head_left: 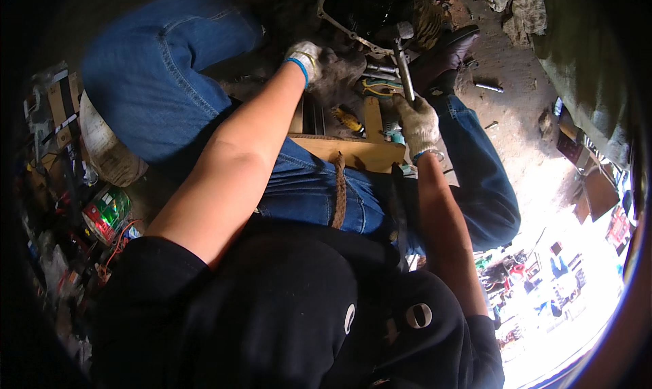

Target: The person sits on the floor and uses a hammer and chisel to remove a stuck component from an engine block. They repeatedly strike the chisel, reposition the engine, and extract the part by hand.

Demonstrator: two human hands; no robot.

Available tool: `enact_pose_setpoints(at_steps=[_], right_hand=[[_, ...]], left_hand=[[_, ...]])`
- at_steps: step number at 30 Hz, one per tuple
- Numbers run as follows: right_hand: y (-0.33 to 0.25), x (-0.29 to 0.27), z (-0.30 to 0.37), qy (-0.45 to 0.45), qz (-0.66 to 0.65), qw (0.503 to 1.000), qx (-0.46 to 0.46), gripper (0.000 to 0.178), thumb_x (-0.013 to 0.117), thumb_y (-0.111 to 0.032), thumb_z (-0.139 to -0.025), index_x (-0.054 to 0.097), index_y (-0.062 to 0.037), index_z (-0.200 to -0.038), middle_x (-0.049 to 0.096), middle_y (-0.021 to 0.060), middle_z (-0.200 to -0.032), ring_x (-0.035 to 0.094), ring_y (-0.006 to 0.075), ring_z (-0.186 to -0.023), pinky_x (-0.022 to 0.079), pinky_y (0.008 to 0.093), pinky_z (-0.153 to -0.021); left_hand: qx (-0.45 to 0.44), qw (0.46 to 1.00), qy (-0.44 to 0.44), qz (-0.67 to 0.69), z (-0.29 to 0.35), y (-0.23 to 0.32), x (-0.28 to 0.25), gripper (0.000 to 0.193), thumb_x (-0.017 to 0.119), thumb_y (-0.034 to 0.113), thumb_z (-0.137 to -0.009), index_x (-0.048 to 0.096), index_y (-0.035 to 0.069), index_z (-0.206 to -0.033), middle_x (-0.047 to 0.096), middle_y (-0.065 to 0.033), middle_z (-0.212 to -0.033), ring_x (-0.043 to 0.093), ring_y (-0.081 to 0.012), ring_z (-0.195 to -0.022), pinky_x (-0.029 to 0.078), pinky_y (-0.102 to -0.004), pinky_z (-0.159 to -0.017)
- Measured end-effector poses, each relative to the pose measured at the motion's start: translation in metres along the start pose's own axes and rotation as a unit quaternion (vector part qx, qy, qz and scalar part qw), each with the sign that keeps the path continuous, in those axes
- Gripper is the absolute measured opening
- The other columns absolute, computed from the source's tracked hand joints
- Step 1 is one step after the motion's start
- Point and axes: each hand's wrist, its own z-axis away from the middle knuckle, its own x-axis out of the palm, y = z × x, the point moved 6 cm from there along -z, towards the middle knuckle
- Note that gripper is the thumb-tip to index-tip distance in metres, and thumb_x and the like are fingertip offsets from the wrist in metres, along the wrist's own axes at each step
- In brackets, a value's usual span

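My right hand (420, 127), in a whitish knit glove, is closed round the handle of a hammer (403, 66). The hammer's metal head points up and away from me, beside the rim of a large dark metal housing (324, 8) with bolt holes along its flange. My left hand (307, 57), gloved and with a blue band at the wrist, reaches just below and left of that housing. Its fingers run into dark shadow, so I cannot make out what they touch. Below the hands, a wooden tray (319, 148) rests between my legs, with a yellow-and-black tool (348, 119) in it.
Yellow-handled pliers (380, 86) lie near the hammer. A short metal rod (489, 88) is on the floor to the right, by my shoe (448, 56). Crumpled cloths (519, 8) lie at the far right. Clutter and a green-and-red can (107, 214) are at the left.
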Motion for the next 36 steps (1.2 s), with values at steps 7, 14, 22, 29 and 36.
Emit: enact_pose_setpoints(at_steps=[7, 14, 22, 29, 36], right_hand=[[-0.015, 0.001, -0.015, -0.010, -0.003, 1.000, 0.028, 0.048, 0.073, -0.047, -0.087, 0.075, -0.0026, -0.105, 0.073, 0.0112, -0.082, 0.067, 0.0200, -0.073, 0.052, 0.0356, -0.071], [-0.021, 0.008, -0.024, -0.019, -0.029, 0.999, 0.018, 0.043, 0.071, -0.042, -0.089, 0.075, -0.0021, -0.105, 0.074, 0.0088, -0.084, 0.067, 0.0176, -0.073, 0.051, 0.0338, -0.072], [0.009, 0.017, -0.030, -0.031, 0.088, 0.994, 0.064, 0.044, 0.070, -0.048, -0.090, 0.075, -0.0104, -0.114, 0.076, 0.0119, -0.095, 0.073, 0.0250, -0.087, 0.053, 0.0375, -0.079], [0.001, 0.013, -0.020, -0.034, 0.117, 0.992, 0.017, 0.045, 0.073, -0.047, -0.088, 0.076, -0.0058, -0.106, 0.074, 0.0136, -0.082, 0.070, 0.0254, -0.075, 0.052, 0.0384, -0.073], [0.000, 0.016, -0.017, -0.061, 0.072, 0.993, 0.071, 0.036, 0.074, -0.037, -0.091, 0.074, -0.0033, -0.103, 0.069, 0.0019, -0.082, 0.058, 0.0100, -0.074, 0.046, 0.0281, -0.068]], left_hand=[[0.110, 0.898, 0.067, -0.421, 0.007, -0.122, 0.013, 0.037, 0.057, 0.039, -0.100, 0.067, 0.014, -0.125, 0.068, -0.0092, -0.126, 0.064, -0.0305, -0.113, 0.056, -0.0441, -0.093], [0.336, 0.238, -0.196, -0.890, 0.034, -0.185, 0.095, 0.036, 0.054, 0.029, -0.104, 0.058, 0.014, -0.136, 0.059, -0.0045, -0.138, 0.056, -0.0251, -0.123, 0.053, -0.0475, -0.098], [0.412, -0.381, -0.146, -0.815, 0.030, -0.162, 0.117, 0.034, 0.051, 0.025, -0.106, 0.058, 0.008, -0.135, 0.061, -0.0141, -0.139, 0.056, -0.0339, -0.128, 0.046, -0.0532, -0.109], [0.434, -0.494, -0.116, -0.744, -0.008, -0.232, 0.175, 0.048, 0.047, 0.041, -0.105, 0.060, 0.005, -0.135, 0.060, -0.0143, -0.142, 0.051, -0.0281, -0.137, 0.038, -0.0436, -0.117], [0.525, -0.607, -0.037, -0.596, 0.012, -0.209, 0.168, 0.061, 0.044, 0.052, -0.104, 0.057, 0.007, -0.142, 0.055, -0.0123, -0.149, 0.049, -0.0259, -0.137, 0.034, -0.0445, -0.119]])
